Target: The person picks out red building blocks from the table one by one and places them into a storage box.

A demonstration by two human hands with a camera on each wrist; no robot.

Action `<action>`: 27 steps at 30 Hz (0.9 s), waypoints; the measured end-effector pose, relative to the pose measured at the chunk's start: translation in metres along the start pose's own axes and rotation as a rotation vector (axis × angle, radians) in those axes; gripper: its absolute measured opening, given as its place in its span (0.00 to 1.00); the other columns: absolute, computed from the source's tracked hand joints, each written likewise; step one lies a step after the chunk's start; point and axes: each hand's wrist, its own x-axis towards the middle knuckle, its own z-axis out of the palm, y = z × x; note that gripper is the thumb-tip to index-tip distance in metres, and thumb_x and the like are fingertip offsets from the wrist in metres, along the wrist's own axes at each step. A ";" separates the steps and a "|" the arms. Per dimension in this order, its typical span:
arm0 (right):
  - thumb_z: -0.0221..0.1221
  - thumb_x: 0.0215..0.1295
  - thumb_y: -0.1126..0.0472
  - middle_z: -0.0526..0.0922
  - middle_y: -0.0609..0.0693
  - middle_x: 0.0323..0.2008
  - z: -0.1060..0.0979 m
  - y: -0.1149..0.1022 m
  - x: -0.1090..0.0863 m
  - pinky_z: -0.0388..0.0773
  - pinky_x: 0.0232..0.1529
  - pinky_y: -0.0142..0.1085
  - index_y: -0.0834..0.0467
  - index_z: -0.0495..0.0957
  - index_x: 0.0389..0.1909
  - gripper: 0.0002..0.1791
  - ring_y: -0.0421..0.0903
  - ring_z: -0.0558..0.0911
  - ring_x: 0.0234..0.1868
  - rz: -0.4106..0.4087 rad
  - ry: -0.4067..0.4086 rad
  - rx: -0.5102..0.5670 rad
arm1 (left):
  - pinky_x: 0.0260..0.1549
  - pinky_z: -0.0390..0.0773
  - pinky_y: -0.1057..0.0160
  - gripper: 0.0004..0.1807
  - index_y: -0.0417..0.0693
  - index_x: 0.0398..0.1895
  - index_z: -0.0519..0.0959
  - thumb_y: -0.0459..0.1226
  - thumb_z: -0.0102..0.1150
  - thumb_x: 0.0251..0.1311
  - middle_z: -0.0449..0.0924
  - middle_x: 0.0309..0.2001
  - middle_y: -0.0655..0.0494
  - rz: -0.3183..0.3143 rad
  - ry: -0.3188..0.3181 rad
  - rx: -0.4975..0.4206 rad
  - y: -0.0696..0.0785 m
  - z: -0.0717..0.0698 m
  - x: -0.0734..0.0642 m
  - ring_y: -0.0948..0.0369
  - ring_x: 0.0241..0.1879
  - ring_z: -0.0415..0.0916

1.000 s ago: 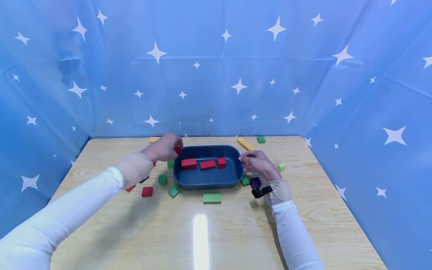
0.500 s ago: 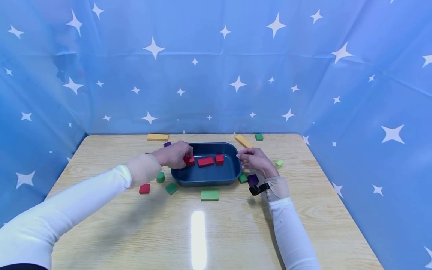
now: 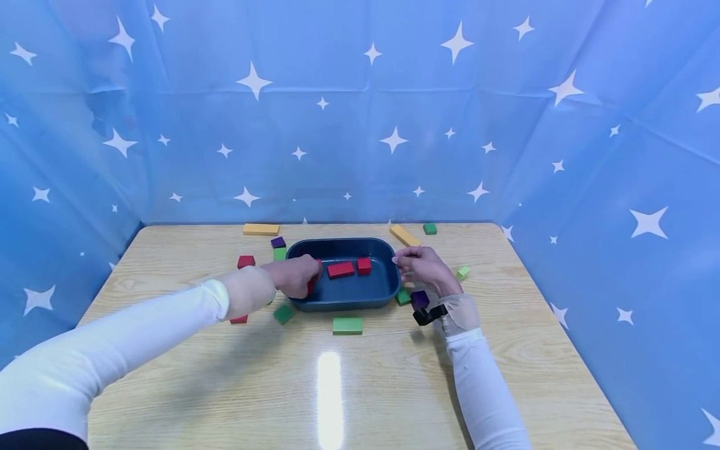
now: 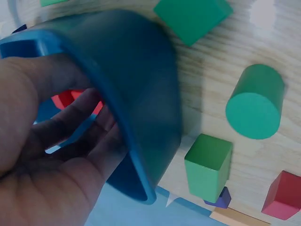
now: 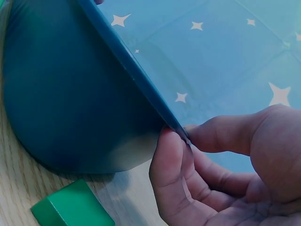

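Observation:
A dark blue tray (image 3: 349,306) holds several red blocks, among them a long one (image 3: 340,270) and a cube (image 3: 364,266). My left hand (image 3: 295,275) reaches over the tray's left rim, fingers down inside, and holds a red block (image 3: 312,285) at its fingertips. In the left wrist view, the left fingers (image 4: 70,120) partly cover red blocks behind them. My right hand (image 5: 211,174) pinches the tray's right rim between thumb and fingers.
Around the tray lie a light green block (image 3: 347,325), a green block (image 3: 284,314), a green cylinder (image 4: 256,101), a red block (image 3: 245,261), a dark purple block (image 3: 419,299) and yellow blocks (image 3: 261,229). A starry blue curtain (image 3: 360,125) borders the table.
My left hand has carried a red block from beyond the tray's left rim to inside it, then lower toward the front left. My right hand stays at the right rim.

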 end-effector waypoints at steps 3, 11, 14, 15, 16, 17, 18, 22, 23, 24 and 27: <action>0.57 0.76 0.59 0.82 0.51 0.39 0.000 0.001 0.001 0.85 0.52 0.49 0.65 0.75 0.61 0.18 0.44 0.84 0.38 0.000 0.003 -0.003 | 0.27 0.70 0.67 0.09 0.45 0.32 0.77 0.23 0.60 0.56 0.75 0.29 0.54 0.000 -0.016 0.015 -0.001 0.004 0.001 0.59 0.29 0.71; 0.57 0.76 0.59 0.82 0.52 0.39 0.001 0.000 0.001 0.86 0.48 0.43 0.66 0.74 0.61 0.19 0.44 0.84 0.38 0.006 0.002 0.007 | 0.35 0.76 0.65 0.08 0.44 0.33 0.77 0.23 0.60 0.59 0.78 0.34 0.52 -0.023 -0.056 0.016 -0.002 0.008 0.004 0.59 0.34 0.72; 0.57 0.76 0.59 0.82 0.52 0.40 0.001 -0.001 -0.001 0.86 0.45 0.41 0.66 0.74 0.62 0.19 0.44 0.84 0.38 0.005 0.006 0.011 | 0.36 0.75 0.65 0.08 0.43 0.34 0.77 0.22 0.57 0.59 0.79 0.35 0.50 -0.013 -0.067 0.018 -0.004 0.009 0.007 0.58 0.34 0.72; 0.57 0.76 0.60 0.82 0.52 0.40 0.001 -0.001 -0.001 0.87 0.46 0.42 0.66 0.74 0.62 0.19 0.44 0.84 0.38 0.002 0.006 0.009 | 0.36 0.75 0.65 0.08 0.42 0.34 0.77 0.22 0.57 0.59 0.78 0.35 0.49 -0.011 -0.068 0.016 -0.004 0.010 0.008 0.58 0.33 0.71; 0.57 0.77 0.60 0.82 0.52 0.40 0.001 -0.002 -0.002 0.86 0.46 0.42 0.66 0.74 0.62 0.19 0.45 0.84 0.38 0.000 0.005 0.006 | 0.35 0.74 0.65 0.08 0.42 0.34 0.77 0.21 0.56 0.58 0.78 0.35 0.48 -0.003 -0.065 0.017 -0.005 0.011 0.009 0.58 0.33 0.71; 0.56 0.77 0.60 0.82 0.53 0.40 0.001 -0.002 -0.002 0.86 0.45 0.41 0.66 0.74 0.61 0.19 0.45 0.84 0.38 -0.002 0.006 0.006 | 0.35 0.74 0.65 0.08 0.42 0.34 0.77 0.21 0.56 0.58 0.78 0.34 0.49 0.001 -0.062 0.019 -0.006 0.012 0.009 0.58 0.33 0.70; 0.56 0.77 0.60 0.82 0.53 0.40 0.001 -0.002 -0.002 0.86 0.46 0.42 0.66 0.74 0.61 0.19 0.45 0.84 0.38 -0.004 0.005 0.004 | 0.34 0.73 0.66 0.08 0.42 0.34 0.77 0.21 0.56 0.58 0.78 0.34 0.48 0.003 -0.059 0.019 -0.006 0.012 0.010 0.58 0.33 0.70; 0.56 0.77 0.60 0.82 0.53 0.41 0.001 -0.002 -0.003 0.86 0.46 0.42 0.66 0.75 0.61 0.18 0.45 0.84 0.38 -0.010 0.008 -0.010 | 0.33 0.72 0.66 0.09 0.41 0.36 0.78 0.22 0.57 0.57 0.78 0.34 0.49 0.017 -0.045 0.021 -0.007 0.013 0.011 0.58 0.33 0.70; 0.56 0.77 0.60 0.82 0.53 0.41 0.001 -0.001 -0.003 0.86 0.46 0.42 0.66 0.75 0.61 0.18 0.44 0.84 0.38 -0.010 0.009 -0.013 | 0.33 0.72 0.66 0.09 0.42 0.37 0.78 0.22 0.58 0.57 0.78 0.35 0.50 0.016 -0.043 0.016 -0.007 0.012 0.011 0.58 0.34 0.71; 0.56 0.77 0.59 0.82 0.53 0.41 0.001 -0.001 -0.003 0.86 0.47 0.43 0.65 0.75 0.61 0.18 0.44 0.84 0.38 -0.009 0.009 -0.017 | 0.34 0.73 0.65 0.09 0.42 0.38 0.79 0.23 0.59 0.57 0.78 0.35 0.51 0.017 -0.038 0.012 -0.007 0.012 0.011 0.58 0.34 0.71; 0.56 0.77 0.60 0.82 0.53 0.42 0.001 -0.001 -0.004 0.86 0.48 0.44 0.66 0.75 0.60 0.18 0.44 0.83 0.38 -0.006 0.006 -0.022 | 0.35 0.75 0.64 0.11 0.43 0.43 0.81 0.26 0.63 0.57 0.77 0.35 0.54 0.020 -0.017 -0.014 -0.006 0.008 0.009 0.58 0.35 0.71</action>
